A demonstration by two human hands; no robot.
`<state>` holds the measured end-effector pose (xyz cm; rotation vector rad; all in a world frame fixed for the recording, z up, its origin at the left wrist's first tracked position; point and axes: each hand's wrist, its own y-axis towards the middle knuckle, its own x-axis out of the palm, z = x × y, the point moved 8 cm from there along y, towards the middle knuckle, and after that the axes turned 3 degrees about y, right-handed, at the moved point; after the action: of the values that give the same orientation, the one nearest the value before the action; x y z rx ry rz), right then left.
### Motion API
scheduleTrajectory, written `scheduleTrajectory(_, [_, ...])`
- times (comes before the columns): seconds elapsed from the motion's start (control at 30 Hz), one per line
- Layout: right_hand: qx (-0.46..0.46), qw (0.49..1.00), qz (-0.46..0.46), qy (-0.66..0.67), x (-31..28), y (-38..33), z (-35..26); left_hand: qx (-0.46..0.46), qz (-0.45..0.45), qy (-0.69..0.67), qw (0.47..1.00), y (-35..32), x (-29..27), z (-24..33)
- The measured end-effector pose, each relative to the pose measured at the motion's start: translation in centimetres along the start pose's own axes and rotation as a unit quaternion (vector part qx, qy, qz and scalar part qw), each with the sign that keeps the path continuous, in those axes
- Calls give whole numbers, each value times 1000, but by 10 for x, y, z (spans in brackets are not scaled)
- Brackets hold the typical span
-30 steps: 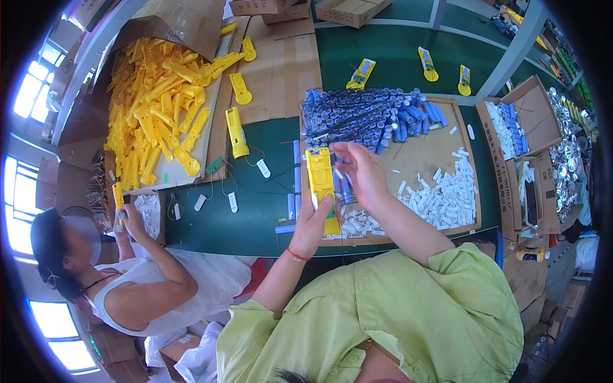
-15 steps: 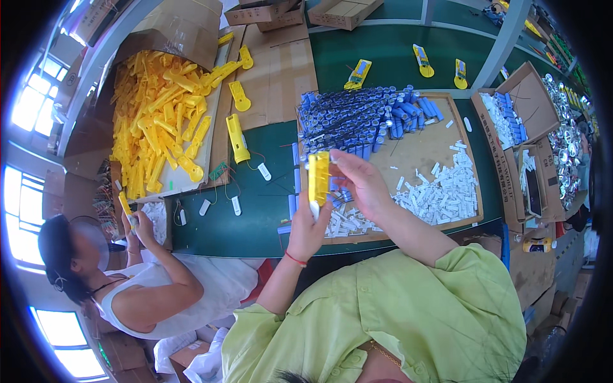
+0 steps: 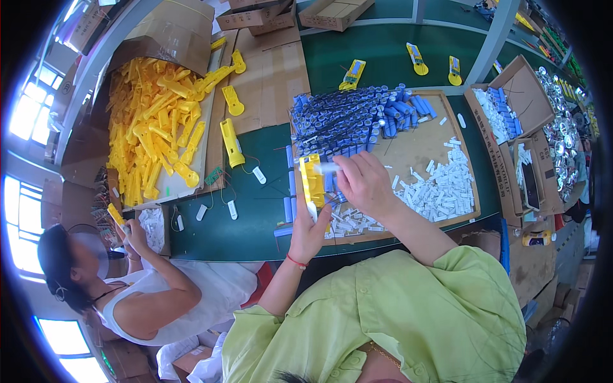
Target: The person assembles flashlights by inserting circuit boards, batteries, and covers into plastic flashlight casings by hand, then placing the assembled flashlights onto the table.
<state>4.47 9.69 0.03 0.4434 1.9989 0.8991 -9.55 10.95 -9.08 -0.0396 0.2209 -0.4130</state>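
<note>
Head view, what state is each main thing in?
Left hand, gripping yellow case
Yellow case, held, inside showing
Right hand, pinching white piece
White piece, held, blurred
Blue cylinders, piled
White parts, scattered
Tray, partly covered
Big carton, open
Yellow parts, heaped
Cardboard box, open

The case [image 3: 313,186] looks like smooth yellow plastic with a slight sheen, and the pile [image 3: 150,131] seems to be the same stuff. Cells [image 3: 345,118] have a glossy blue plastic-looking wrap, bits [image 3: 440,191] look like hard white plastic. Tray [image 3: 408,150] is matt brown wood or board, can't tell which. Tabletop [image 3: 211,239] is smooth, low sheen. Box [image 3: 175,32] is matt cardboard, discs [image 3: 555,143] are mirror-shiny like metal, shirt [image 3: 402,306] is creased matt cloth.
</note>
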Motion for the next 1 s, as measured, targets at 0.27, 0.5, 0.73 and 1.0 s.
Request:
scheduleTrajectory(0.27, [-9, 998, -44, -46, 6, 1, -1, 52, 24, 74, 996, 0, 0, 7])
scheduleTrajectory(0.5, [31, 987, -124, -97, 18, 5, -1, 72, 0, 210, 975, -4, 12, 22])
scheduleTrajectory(0.73, [300, 848, -154, 409, 30, -6, 47, 60, -115, 168, 977, -9, 16, 28])
scheduleTrajectory(1.0, [330, 788, -339, 394, 60, -17, 36, -14, -270, 53, 961, -8, 8, -14])
